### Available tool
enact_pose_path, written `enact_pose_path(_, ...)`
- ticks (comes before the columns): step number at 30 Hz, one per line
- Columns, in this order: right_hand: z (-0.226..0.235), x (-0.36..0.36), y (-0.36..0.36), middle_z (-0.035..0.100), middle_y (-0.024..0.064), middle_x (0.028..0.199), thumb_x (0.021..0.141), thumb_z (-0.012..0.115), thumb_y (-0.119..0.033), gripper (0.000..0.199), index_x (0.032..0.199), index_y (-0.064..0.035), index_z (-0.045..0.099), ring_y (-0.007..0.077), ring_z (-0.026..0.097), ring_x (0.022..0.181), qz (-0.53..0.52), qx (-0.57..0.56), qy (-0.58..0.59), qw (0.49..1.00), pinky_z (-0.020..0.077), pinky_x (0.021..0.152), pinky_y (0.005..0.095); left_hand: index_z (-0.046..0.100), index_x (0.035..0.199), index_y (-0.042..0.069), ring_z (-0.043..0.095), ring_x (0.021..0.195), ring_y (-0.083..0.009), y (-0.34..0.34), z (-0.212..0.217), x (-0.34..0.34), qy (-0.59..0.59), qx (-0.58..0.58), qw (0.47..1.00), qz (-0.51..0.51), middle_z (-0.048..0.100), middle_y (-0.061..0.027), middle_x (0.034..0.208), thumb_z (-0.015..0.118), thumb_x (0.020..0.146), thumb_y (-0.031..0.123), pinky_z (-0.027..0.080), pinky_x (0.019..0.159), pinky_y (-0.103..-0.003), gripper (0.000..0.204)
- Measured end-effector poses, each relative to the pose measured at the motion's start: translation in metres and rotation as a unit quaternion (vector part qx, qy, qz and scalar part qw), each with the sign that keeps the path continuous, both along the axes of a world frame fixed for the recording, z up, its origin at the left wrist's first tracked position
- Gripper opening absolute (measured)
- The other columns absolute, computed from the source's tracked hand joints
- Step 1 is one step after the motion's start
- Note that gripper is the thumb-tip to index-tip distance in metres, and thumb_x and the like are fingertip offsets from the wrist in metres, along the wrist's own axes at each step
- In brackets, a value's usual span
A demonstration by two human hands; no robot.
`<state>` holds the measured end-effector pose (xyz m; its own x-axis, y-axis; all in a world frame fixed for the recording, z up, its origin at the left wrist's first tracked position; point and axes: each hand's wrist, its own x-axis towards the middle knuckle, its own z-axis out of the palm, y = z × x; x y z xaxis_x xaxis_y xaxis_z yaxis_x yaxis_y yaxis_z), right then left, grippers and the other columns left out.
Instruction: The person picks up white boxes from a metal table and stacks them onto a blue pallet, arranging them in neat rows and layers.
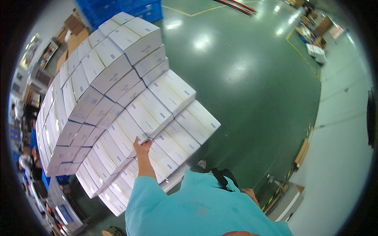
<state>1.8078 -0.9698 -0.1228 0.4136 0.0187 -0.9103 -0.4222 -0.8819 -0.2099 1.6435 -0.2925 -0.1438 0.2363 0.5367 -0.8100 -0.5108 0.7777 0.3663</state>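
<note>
White cartons with small blue marks are stacked in steps, with a tall rear block (114,76) and lower rows in front. My left hand (142,146) reaches to a carton (128,128) at the front edge of the middle step. Thumb and fingers are apart and touch the carton's edge, with nothing lifted. Just below the hand lies the lowest row of cartons (165,157). My right hand (250,194) hangs at my right side, away from the stack, partly hidden by my turquoise shirt; its fingers are not clear.
Blue plastic crates (122,10) stand behind the stack. Green floor (244,94) with yellow lines stretches to the right. Along the right wall are a grey-white box (287,202) and, farther off, a heap of cardboard (315,31). A person (27,161) is at the far left near work tables.
</note>
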Motion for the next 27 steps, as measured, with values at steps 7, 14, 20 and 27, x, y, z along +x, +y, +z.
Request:
enact_pose_path(7, 0.020, 0.281, 0.307, 0.054, 0.0044, 0.059, 0.081, 0.057, -0.027, 0.030, 0.065, -0.0022, 0.056, 0.0139, 0.050, 0.056, 0.317, 0.217, -0.166, 0.908, 0.0408, 0.051, 0.0319, 0.040, 0.122, -0.005, 0.050, 0.104, -0.0337, -0.042, 0.014, 0.020, 0.126, 0.070, 0.989, 0.022, 0.049, -0.0212, 0.112, 0.052, 0.088, 0.029, 0.042, 0.090, -0.050, 0.049)
enact_pose_path(14, -0.007, 0.358, 0.598, 0.056, 0.0014, 0.078, 0.085, 0.058, -0.021, 0.016, 0.082, -0.0057, 0.056, 0.0096, 0.048, 0.070, 0.357, 0.361, -0.116, 0.854, 0.0372, 0.056, 0.0280, 0.043, 0.123, 0.001, 0.049, 0.105, -0.0296, -0.089, 0.023, 0.186, 0.078, 0.044, 0.994, 0.059, 0.052, -0.0137, 0.109, 0.050, 0.090, 0.025, 0.041, 0.092, -0.048, 0.041)
enact_pose_path(20, 0.015, 0.334, 0.652, 0.056, 0.0098, 0.110, 0.083, 0.061, -0.019, 0.039, 0.116, 0.0015, 0.052, 0.0158, 0.050, 0.100, 0.280, 0.356, 0.146, 0.879, 0.0394, 0.087, 0.0301, 0.046, 0.108, -0.001, 0.048, 0.103, -0.0301, -0.065, 0.041, 0.238, 0.050, 0.054, 0.973, 0.217, 0.053, -0.0163, 0.103, 0.053, 0.090, 0.027, 0.040, 0.093, -0.049, 0.034)
enact_pose_path(27, 0.009, 0.374, 0.671, 0.031, 0.0071, 0.144, 0.088, 0.035, -0.060, 0.073, 0.140, -0.0088, 0.029, 0.0216, 0.026, 0.132, 0.201, 0.235, 0.246, 0.918, 0.0183, 0.105, 0.0453, 0.041, 0.114, -0.001, 0.051, 0.104, -0.0314, -0.100, 0.040, 0.260, 0.157, 0.026, 0.960, 0.229, 0.050, -0.0160, 0.110, 0.053, 0.089, 0.022, 0.045, 0.088, -0.048, 0.036)
